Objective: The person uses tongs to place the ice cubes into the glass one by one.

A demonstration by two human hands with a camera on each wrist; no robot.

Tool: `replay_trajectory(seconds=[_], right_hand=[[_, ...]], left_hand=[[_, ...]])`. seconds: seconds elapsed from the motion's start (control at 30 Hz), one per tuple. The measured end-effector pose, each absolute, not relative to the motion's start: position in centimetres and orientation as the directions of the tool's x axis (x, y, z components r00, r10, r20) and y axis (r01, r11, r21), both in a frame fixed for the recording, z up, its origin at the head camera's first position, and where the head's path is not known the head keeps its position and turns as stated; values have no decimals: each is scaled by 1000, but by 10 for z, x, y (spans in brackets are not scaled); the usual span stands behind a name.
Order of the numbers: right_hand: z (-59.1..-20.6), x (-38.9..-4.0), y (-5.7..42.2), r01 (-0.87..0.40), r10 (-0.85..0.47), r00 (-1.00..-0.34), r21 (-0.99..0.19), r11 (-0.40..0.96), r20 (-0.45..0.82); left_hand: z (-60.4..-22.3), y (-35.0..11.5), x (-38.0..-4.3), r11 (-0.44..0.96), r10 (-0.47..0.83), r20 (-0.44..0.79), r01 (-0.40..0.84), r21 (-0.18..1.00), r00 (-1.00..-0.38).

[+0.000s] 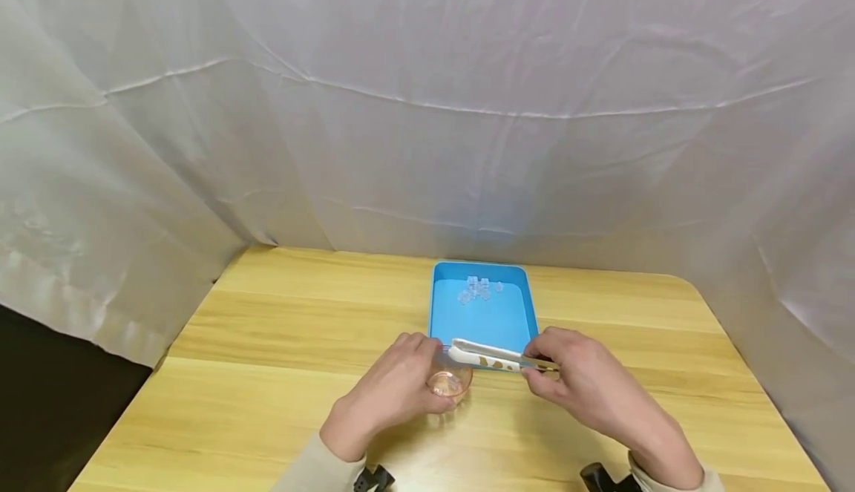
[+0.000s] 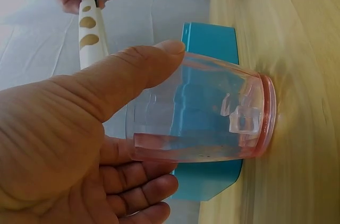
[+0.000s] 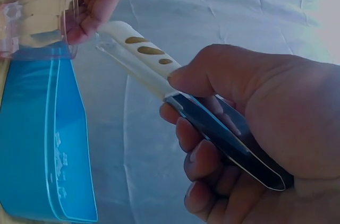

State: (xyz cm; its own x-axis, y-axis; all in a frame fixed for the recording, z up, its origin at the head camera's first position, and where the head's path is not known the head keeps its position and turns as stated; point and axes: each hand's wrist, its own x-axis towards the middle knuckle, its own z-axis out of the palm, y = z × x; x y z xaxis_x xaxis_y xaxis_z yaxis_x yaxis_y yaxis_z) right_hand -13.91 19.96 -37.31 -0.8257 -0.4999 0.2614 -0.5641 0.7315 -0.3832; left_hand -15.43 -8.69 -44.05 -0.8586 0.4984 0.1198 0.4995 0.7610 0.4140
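My left hand [image 1: 390,384] holds a clear, pink-tinted cup [image 1: 452,384] upright on the table, thumb on one side and fingers on the other. A few clear cubes [image 2: 245,120] lie at the cup's bottom in the left wrist view. My right hand [image 1: 591,377] grips a pair of tongs [image 3: 154,65] between thumb and fingers. Dark, metal-edged arms run back into the palm, and the white ends carry brown spots. In the head view the tongs' tips overlap the cup's mouth, close beside my left fingers.
Just beyond the cup stands a blue tray [image 1: 461,325], with several clear cubes [image 1: 476,289] grouped toward its far side. Both are on a wooden table [image 1: 300,329]. A pale cloth curtain [image 1: 427,143] rises behind the table and along both sides.
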Motion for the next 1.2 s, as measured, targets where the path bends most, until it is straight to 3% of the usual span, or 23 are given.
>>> replay_trajectory(seconds=[0.33,1.2], right_hand=[[-373,-142,198,-633,-562,-774,-325,703,292],[-385,-142,190,-668,-586,-741,-272,693,328]], left_hand=[[-436,-88,-158,766,483,123,486,421,-867],[-440,-90,-157,745,493,86,472,471,-865]])
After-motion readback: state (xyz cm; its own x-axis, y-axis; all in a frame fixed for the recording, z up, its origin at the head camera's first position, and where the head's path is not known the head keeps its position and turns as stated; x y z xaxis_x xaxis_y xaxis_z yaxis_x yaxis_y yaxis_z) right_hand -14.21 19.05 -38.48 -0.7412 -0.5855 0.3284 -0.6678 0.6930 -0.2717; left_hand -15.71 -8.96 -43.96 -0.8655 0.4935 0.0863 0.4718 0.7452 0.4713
